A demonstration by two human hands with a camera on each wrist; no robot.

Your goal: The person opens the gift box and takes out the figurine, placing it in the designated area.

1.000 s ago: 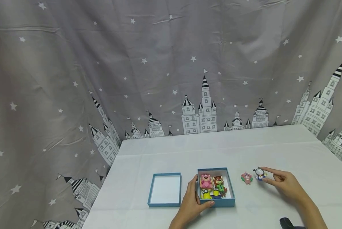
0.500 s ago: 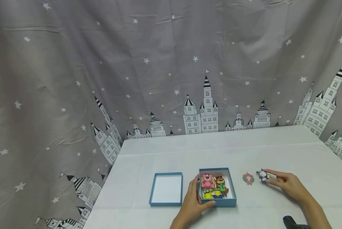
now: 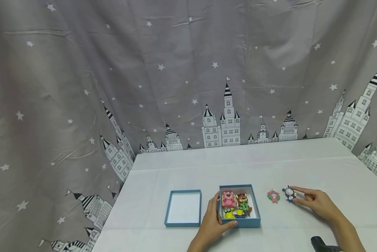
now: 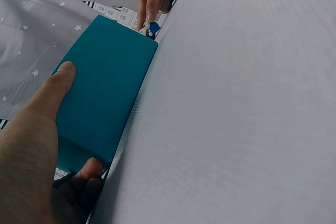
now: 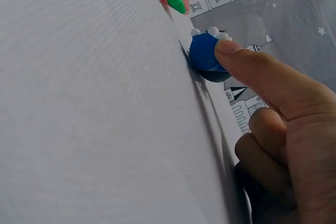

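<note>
Bracing the open teal cardboard box (image 3: 239, 206), the person's left hand (image 3: 212, 225) sits nearest the camera: thumb along the near wall, fingers curled up the left wall, so the box looks pinned in place on the white cloth-covered table (image 3: 317, 164). The left wrist view shows the same grip, thumb (image 4: 55, 90) flat on the teal side and fingers wrapped under the lower edge. Inside the box lie small rubbery cartoon charms (image 3: 235, 204), a pink bear, an orange fox and two yellow figures, packed side by side and filling most of the floor; likely held steady so they stay lined up.

Just left of the box, apart from it, the matching teal lid with white inside (image 3: 183, 208) lies upturned, out of the way of the working hand.

To the right, the right hand (image 3: 317, 203) rests low on the table. Its index finger and thumb close lightly on a small blue-and-white round figure charm (image 3: 289, 193), the other fingers loosely curled underneath. The right wrist view shows the index fingertip (image 5: 231, 51) pressed on the blue body, which touches the table; whether it is lifted at all cannot be told. Between that charm and the box, a small pink-and-green flower-shaped charm (image 3: 273, 195) lies flat, untouched.

Farthest back hangs a grey star-and-castle print curtain (image 3: 188, 70).
</note>
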